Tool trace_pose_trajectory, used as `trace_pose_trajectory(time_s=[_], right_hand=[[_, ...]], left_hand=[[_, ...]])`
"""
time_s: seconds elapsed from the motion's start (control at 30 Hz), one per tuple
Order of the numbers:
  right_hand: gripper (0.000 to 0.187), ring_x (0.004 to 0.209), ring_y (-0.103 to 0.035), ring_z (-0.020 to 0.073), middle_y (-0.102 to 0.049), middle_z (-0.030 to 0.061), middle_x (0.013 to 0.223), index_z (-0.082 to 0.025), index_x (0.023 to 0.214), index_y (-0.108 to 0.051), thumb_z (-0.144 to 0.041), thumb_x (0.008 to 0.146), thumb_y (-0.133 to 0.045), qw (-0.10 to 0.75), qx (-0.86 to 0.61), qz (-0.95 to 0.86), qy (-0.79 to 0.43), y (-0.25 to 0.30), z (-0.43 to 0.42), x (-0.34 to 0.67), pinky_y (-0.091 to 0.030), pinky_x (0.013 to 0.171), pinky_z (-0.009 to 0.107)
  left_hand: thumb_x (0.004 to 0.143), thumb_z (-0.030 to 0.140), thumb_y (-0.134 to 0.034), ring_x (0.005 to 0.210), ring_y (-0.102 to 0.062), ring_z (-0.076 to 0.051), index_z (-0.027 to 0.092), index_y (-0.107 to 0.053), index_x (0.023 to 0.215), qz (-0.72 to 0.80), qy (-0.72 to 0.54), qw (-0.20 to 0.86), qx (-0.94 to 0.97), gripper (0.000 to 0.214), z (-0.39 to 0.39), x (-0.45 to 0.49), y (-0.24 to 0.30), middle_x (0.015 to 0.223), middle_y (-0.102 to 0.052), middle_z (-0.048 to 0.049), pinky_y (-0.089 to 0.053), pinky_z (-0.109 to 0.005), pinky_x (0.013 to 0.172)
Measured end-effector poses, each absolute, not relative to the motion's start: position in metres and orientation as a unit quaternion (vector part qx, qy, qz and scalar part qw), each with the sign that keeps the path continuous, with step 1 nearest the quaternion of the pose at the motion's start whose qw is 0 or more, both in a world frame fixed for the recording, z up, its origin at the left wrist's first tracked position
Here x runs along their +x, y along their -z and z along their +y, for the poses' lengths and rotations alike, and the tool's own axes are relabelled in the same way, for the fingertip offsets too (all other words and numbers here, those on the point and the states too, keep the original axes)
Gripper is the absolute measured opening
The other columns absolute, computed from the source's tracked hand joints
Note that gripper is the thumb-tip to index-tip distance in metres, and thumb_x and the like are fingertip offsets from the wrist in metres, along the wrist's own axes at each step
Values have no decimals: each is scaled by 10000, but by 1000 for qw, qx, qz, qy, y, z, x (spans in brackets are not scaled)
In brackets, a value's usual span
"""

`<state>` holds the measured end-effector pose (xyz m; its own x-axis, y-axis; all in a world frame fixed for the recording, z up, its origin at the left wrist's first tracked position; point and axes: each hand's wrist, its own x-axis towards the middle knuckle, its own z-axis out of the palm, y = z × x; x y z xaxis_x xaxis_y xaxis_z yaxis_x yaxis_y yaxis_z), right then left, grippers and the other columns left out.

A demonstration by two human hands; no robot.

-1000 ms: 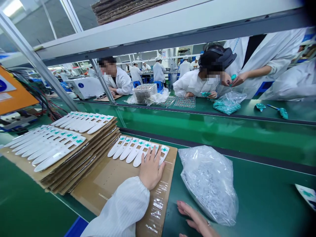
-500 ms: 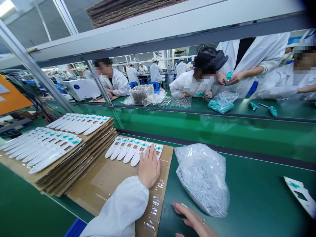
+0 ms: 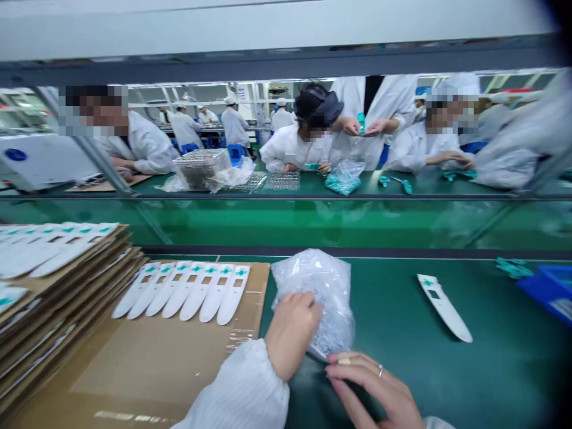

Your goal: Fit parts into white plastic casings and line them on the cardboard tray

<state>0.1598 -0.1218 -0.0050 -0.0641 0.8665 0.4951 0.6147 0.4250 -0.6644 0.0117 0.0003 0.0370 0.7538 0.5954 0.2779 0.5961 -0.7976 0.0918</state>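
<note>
Plastic bag (image 3: 317, 292), left hand (image 3: 292, 328) on it, right fingers (image 3: 370, 381) just below

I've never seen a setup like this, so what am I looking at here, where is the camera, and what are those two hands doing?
There's no robot here. This is one view from a camera worn on a person's head, looking forward and down at their own bare hands. Their left hand is closed on a clear plastic bag of small parts, too small to identify. Their right hand is at the bag's lower corner. The bag lies on a green workbench, beside a cardboard sheet with seven white plastic strips in a row. More strips sit on a stack of cardboard sheets, and one lies alone on the bench. Across the bench, people in white coats are working.
</note>
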Motion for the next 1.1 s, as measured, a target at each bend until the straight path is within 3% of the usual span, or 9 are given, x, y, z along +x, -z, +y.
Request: trace_pose_trajectory(time_s=[0.1, 0.2, 0.3, 0.5, 0.73, 0.83, 0.93, 1.03, 1.1], right_hand=[[233, 1190, -706, 242, -789, 73, 1154, -246, 1158, -735, -242, 1016, -551, 352, -617, -704, -24, 7, -120, 219, -610, 989, 357], [312, 1400, -534, 328, -721, 83, 1324, -255, 1207, -728, -227, 1025, -477, 281, -698, -657, 56, 22, -117, 280, -484, 1115, 601], [417, 1474, -414, 390, -650, 110, 1426, -230, 1227, -726, -110, 989, -405, 242, -748, -613, 75, 41, -115, 323, -406, 1101, 745], [641, 1417, -521, 260, -677, 63, 1401, -243, 1341, -673, 66, 880, -350, 205, -741, -638, 37, 52, -125, 317, -596, 1047, 476], [407, 1394, -547, 297, -701, 13, 1369, -291, 1300, -683, -151, 1014, -429, 223, -698, -681, -7, 21, -136, 265, -529, 1102, 551], [361, 1348, -589, 302, -705, 87, 1350, -235, 1316, -665, -330, 1053, -436, 259, -736, -626, 9, 17, -115, 268, -517, 1106, 517], [487, 1129, -707, 332, -702, 166, 1298, -162, 1345, -636, -479, 1037, -433, 271, -779, -565, 2, 22, -89, 277, -603, 912, 500], [530, 836, -736, 276, -748, 122, 1082, -179, 1282, -683, -570, 998, -465, 262, -794, -547, -41, 26, -73, 279, -599, 666, 399], [532, 733, -706, 239, -738, 71, 883, -198, 1228, -723, -591, 996, -449, 259, -788, -553, -76, 27, -72, 279, -569, 627, 354]], left_hand=[[936, 132, -621, 799, -686, -231, 196, -684, 899, -294, 177, -7, -939, 97, 10, 9, -32, 870, -705, -29, -533, -368, 712], [988, 117, -499, 859, -703, -242, 181, -672, 999, -271, 227, -9, -936, 185, 17, 4, -26, 997, -724, -71, -532, -374, 732], [1019, 136, -429, 921, -711, -226, 186, -652, 1060, -255, 294, 1, -921, 232, 19, 1, -21, 1103, -714, -87, -535, -346, 776], [1032, 204, -462, 784, -699, -172, 209, -650, 1053, -270, 353, -72, -893, 190, 16, 3, -24, 908, -694, -36, -536, -274, 704], [986, 223, -590, 890, -742, -144, 244, -678, 1017, -288, 407, -213, -840, 96, 8, 0, -38, 969, -763, 2, -574, -213, 793], [980, 228, -600, 861, -761, -135, 270, -652, 1032, -319, 405, -253, -819, 85, -3, -1, -48, 948, -771, 26, -591, -188, 727], [975, 223, -606, 847, -775, -125, 284, -601, 1113, -344, 414, -266, -800, 151, -16, 0, -59, 934, -776, 40, -601, -167, 702], [989, 215, -586, 868, -775, -115, 282, -571, 1193, -331, 432, -211, -812, 215, -27, -1, -68, 959, -779, 43, -601, -177, 780], [1004, 226, -571, 880, -773, -109, 274, -561, 1221, -330, 433, -175, -820, 223, -31, -3, -72, 978, -783, 42, -597, -174, 799]])
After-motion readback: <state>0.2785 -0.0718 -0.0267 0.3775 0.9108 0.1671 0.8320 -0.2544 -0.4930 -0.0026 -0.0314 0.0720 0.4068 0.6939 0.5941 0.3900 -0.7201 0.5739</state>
